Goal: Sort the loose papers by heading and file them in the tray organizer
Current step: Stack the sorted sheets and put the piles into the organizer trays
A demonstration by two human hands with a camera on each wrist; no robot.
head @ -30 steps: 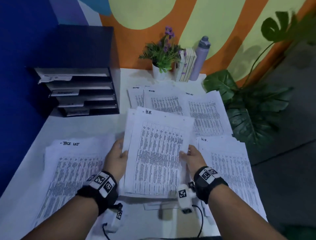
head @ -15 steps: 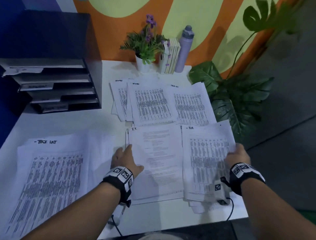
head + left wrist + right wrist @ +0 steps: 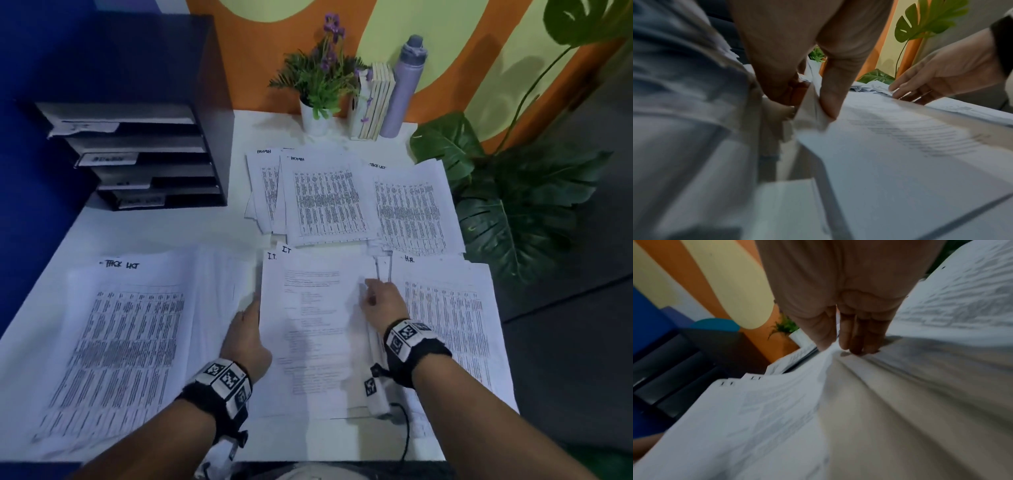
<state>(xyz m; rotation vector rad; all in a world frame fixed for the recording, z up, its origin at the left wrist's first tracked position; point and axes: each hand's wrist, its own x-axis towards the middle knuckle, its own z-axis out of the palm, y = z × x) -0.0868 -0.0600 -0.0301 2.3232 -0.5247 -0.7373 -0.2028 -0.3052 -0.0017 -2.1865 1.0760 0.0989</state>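
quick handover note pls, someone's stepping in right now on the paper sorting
Left hand: pinches the left edge of the I.T. stack.
Right hand: pinches that stack's right edge.
Piles on the table: pack list pile near left, H.R. pile near right, admin pile and a second pack list pile further back.
Done: sheets grouped by heading.
Left: merge pack lists, file every pile in the tray organizer; its contents can't be made out.

1. I.T. pile: white sheets, flat, right of the pack-list pile.
2. H.R. pile: flat, right of the I.T. pile.
3. Tray organizer: black, labelled trays, beyond the pack-list pile.
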